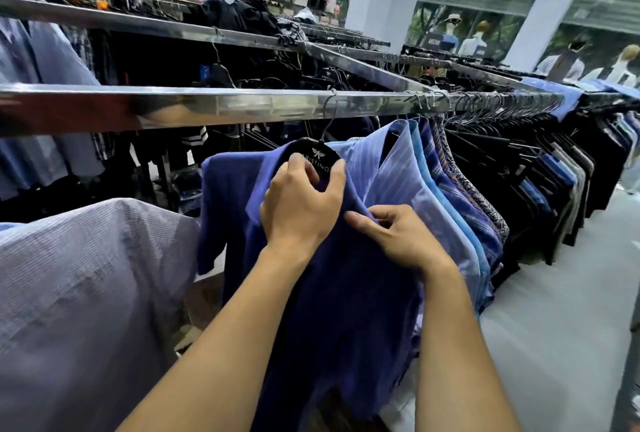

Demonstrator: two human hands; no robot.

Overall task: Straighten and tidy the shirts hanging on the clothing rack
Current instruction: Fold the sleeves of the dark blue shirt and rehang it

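Left grip (pixel 301 203) curls round the collar of the dark blue woven shirt (pixel 346 310) at its black plastic hanger (pixel 313 154); right grip (pixel 398 234) pinches the fabric just right, beneath the shiny steel rail (pixel 242 105).

L hand (pixel 301 203) covers the lower part of the hanger (pixel 317 154), so the lettering is only partly readable. R hand (pixel 398 241): some fingertips curl into the dark blue shirt (pixel 332 310), out of sight. Shirt hem & both forearms run off btm edge. Left of L hand, pale shirt (pixel 86 293) is cut by left & btm edges. Far right of R hand, dark garments (pixel 554 171) blur together, can't separate. Mannequins (pixel 453 33) beyond are too small for detail.
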